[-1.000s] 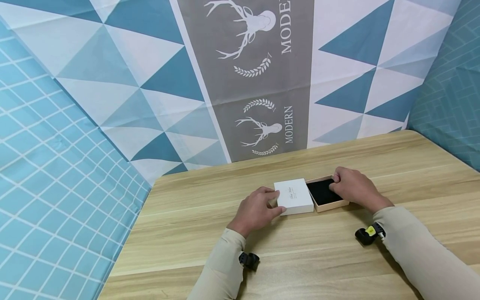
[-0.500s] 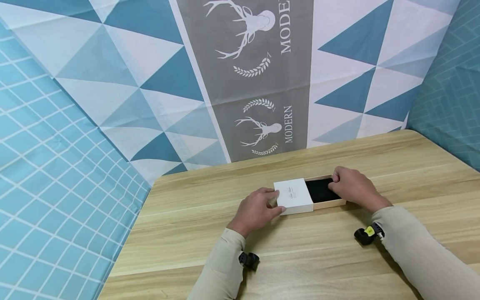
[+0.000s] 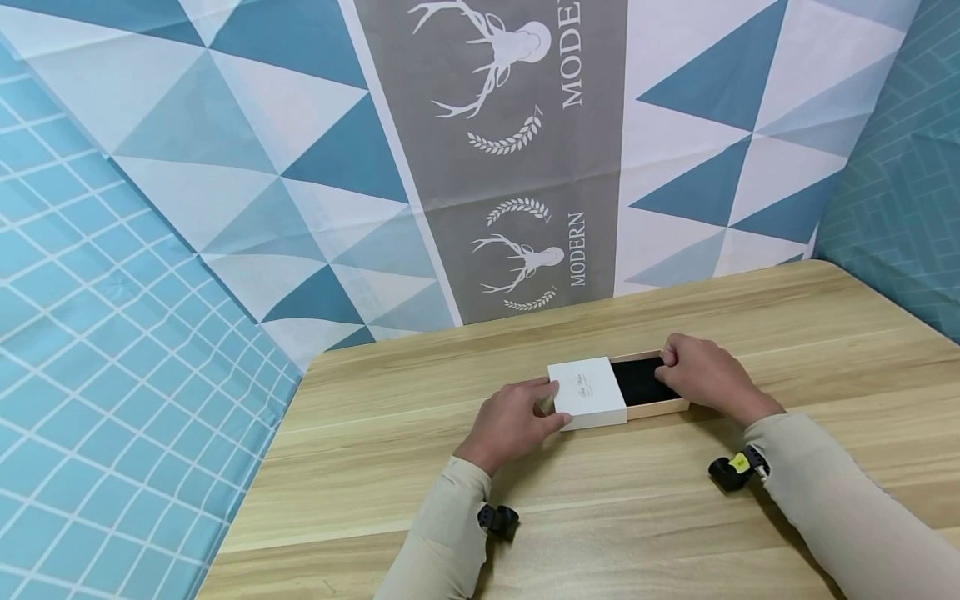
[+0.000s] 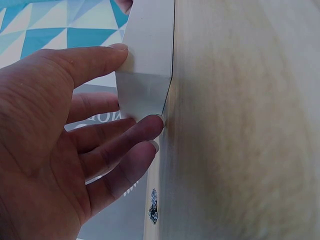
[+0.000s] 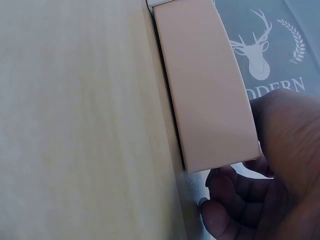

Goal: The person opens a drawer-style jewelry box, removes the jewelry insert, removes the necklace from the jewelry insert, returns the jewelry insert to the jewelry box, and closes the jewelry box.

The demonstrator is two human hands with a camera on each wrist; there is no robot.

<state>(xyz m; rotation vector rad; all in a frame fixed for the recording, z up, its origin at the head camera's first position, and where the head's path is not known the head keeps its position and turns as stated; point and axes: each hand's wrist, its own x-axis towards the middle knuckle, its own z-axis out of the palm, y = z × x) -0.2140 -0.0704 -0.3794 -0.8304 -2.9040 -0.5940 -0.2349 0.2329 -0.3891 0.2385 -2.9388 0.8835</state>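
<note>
A white box sleeve (image 3: 588, 390) with small dark lettering lies flat on the table. My left hand (image 3: 512, 423) holds its left end, the thumb on the near side and a finger on the far side, as the left wrist view shows. Out of the sleeve's right side sticks a tan box drawer (image 3: 657, 409), lined with a black pad (image 3: 636, 381). My right hand (image 3: 705, 373) grips the drawer's right end, thumb inside over the pad and fingers curled behind the end wall. The right wrist view has the drawer's long tan side (image 5: 207, 90) close over the table. The drawer's left part is hidden in the sleeve.
The wood-grain table (image 3: 615, 517) spreads out around the box. Behind it hangs a patterned cloth (image 3: 517, 167) with deer heads. Blue tiled cloth (image 3: 112, 333) lines the left side. A black camera band (image 3: 498, 522) sits at my left cuff.
The tan drawer stood askew at the sleeve's mouth; it has straightened and slid a little left into it, my right hand moving slightly left along with it. The left hand stays put.
</note>
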